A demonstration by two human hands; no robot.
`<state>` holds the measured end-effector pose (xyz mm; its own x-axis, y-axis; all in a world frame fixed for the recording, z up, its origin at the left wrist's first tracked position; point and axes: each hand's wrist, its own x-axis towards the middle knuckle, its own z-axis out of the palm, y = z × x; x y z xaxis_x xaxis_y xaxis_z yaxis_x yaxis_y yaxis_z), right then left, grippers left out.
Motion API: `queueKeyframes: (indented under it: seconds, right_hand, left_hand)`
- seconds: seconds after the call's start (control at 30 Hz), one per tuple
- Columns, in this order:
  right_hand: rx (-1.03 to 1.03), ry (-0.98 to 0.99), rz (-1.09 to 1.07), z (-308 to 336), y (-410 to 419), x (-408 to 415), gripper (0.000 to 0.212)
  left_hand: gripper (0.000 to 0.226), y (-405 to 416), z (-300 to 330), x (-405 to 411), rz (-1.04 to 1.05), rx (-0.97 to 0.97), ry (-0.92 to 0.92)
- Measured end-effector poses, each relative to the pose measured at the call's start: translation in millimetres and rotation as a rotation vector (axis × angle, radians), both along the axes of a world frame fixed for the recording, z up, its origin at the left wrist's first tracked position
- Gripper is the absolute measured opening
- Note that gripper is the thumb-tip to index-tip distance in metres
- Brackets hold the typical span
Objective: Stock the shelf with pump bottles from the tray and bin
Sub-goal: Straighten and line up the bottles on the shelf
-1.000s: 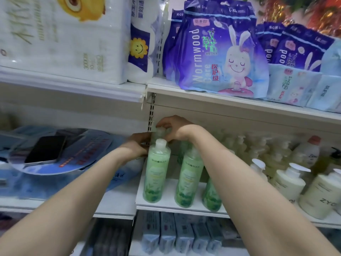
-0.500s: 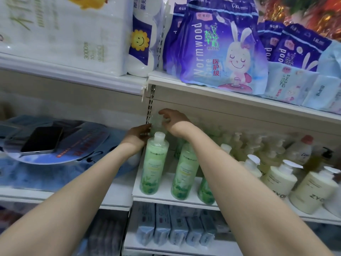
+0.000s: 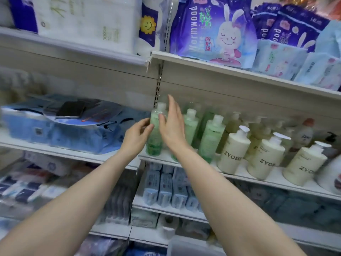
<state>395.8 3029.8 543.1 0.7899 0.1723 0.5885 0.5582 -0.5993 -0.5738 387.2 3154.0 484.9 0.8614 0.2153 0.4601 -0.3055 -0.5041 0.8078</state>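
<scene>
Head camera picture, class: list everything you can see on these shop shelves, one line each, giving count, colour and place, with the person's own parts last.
Green bottles: at least four, clear green, middle shelf, left end.
Cream pump bottles: three in front marked ZYOM, more blurred behind, middle shelf to the right.
Phone: one, black, lying on blue packs on the left shelf.
Purple rabbit packs: several, purple, top shelf right.
Paper roll packs: white, top shelf left; count unclear.
Small boxes: a row, pale blue, shelf below the bottles.
Hands: left hand touching the leftmost green bottle; right hand open in front of it.
</scene>
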Motion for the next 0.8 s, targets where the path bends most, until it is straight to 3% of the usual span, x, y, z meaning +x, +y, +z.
queueKeyframes:
  seconds: [0.1,0.27,0.47,0.8]
  right_hand:
    - [0.047,0.107,-0.025,-42.4,0.1,-20.9,0.073]
    - [0.026,0.307,-0.085,-79.1,3.1,-19.9,0.071]
    - [0.021,0.314,-0.173,-84.8,9.6,-3.8,0.043]
    - [0.026,0.307,-0.193,-85.4,17.5,16.0,0.037]
  left_hand:
    - [0.042,-1.0,-23.5,-11.1,0.017,0.08,0.067]
    - [0.054,-0.9,-42.8,-15.8,-0.024,0.096,0.137]
    - [0.056,5.8,-47.0,-4.1,-0.047,0.106,0.141]
    - [0.056,10.3,-47.8,18.3,-0.074,0.126,0.158]
